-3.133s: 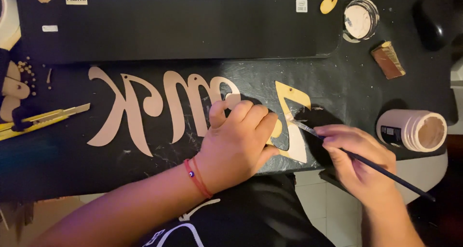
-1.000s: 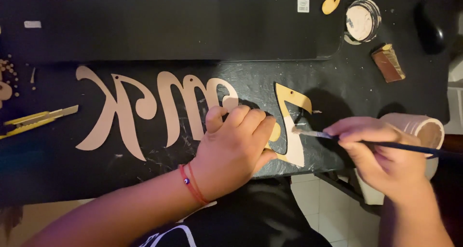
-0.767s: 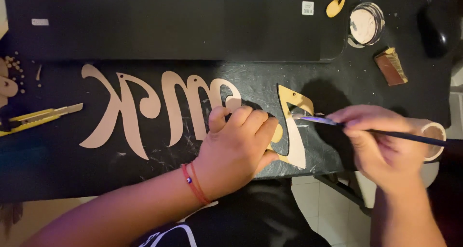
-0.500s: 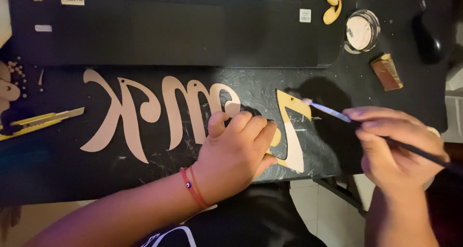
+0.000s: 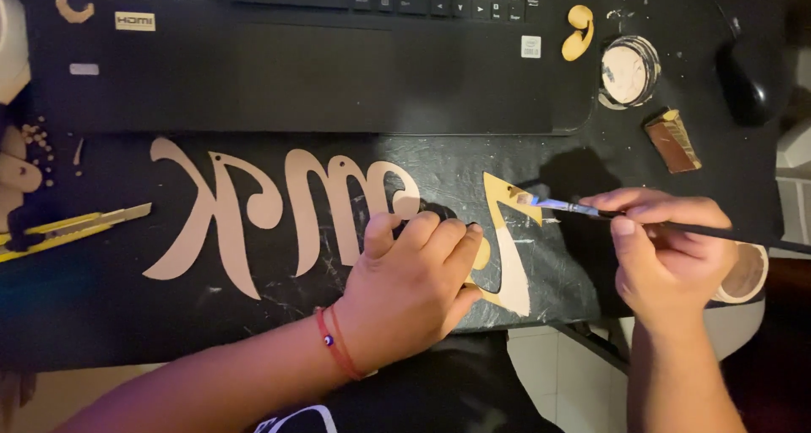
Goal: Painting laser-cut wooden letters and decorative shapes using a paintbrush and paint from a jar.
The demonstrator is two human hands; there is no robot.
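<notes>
Head view. The left hand (image 5: 414,289) lies flat, fingers spread and pressing down on the wooden cutout lettering (image 5: 287,213), which rests on the dark tabletop (image 5: 101,315) below a laptop (image 5: 321,61). The right hand (image 5: 672,255) pinches a thin paintbrush (image 5: 591,211), its tip touching the yellow-painted end piece (image 5: 507,247) just beside the left fingertips.

Labels only, all on the black laptop (image 5: 321,70): cream rectangular sticker (image 5: 135,21) with dark lettering top left, small pale grey strip sticker (image 5: 84,69) below it, small white square sticker (image 5: 530,46) right of the touchpad. No packages, signs or screens in view
</notes>
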